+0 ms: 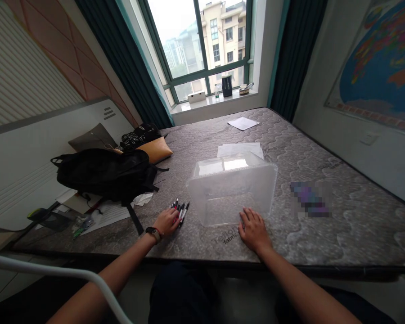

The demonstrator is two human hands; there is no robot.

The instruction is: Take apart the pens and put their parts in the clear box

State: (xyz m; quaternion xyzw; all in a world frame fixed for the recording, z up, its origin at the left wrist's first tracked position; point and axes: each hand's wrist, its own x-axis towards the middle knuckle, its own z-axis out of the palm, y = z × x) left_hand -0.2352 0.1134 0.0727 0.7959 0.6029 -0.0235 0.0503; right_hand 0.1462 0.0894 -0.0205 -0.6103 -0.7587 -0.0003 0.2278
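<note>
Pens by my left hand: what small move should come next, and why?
Perhaps close the left hand around the pens, since it rests right at them and they lie bunched on the mattress; the right hand is at the clear box.

black, white and red pens (182, 211)

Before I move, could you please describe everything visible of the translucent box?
The translucent box looks like plastic, with rounded corners, a projecting rim and bright reflections on top. It seems to lie on its side on the quilted mattress, white papers behind it. The right hand overlaps its lower near edge; contact is unclear.
</note>
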